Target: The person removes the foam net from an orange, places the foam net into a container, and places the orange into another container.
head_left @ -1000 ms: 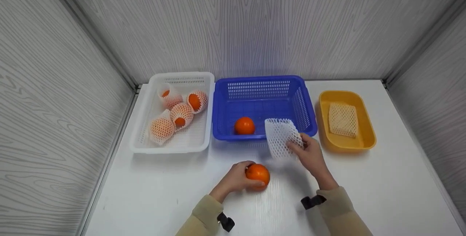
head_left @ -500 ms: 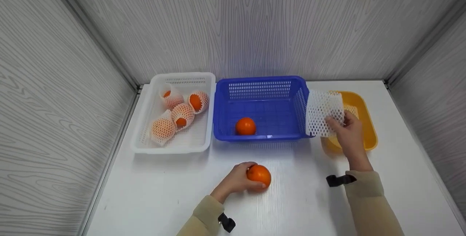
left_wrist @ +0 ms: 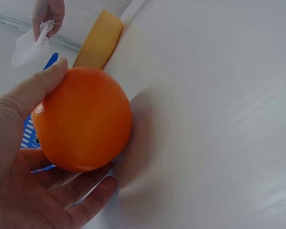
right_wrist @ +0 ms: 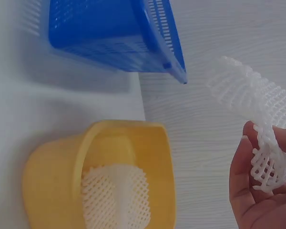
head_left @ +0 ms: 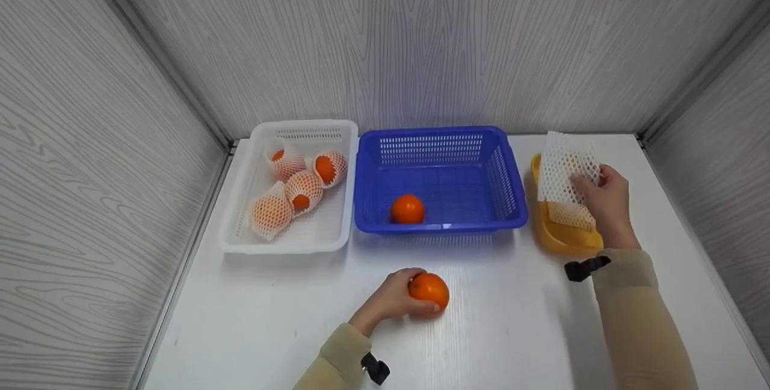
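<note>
My left hand (head_left: 394, 297) grips a bare orange (head_left: 431, 292) low over the white table, thumb and fingers curled around it. In the left wrist view the orange (left_wrist: 86, 119) fills the hand, thumb on one side and fingers beneath. My right hand (head_left: 609, 197) pinches a white foam fruit net (head_left: 565, 167) by one edge and holds it above the yellow bin (head_left: 556, 239). Inside that bin lies another foam net (right_wrist: 117, 195), flat on the bottom. The right wrist view shows the held net (right_wrist: 257, 95) flaring up from between thumb and fingers.
A blue basket (head_left: 442, 227) stands at the middle back with one bare orange (head_left: 408, 209) in its front left corner. Beside it on the left is a white basket (head_left: 283, 249) holding several net-wrapped oranges (head_left: 272, 214). Wood-grain panels (head_left: 421, 47) enclose the table's back and sides.
My right hand has carried the foam net right and away from me, from in front of the blue basket to over the yellow bin. The left hand stays with its orange.
</note>
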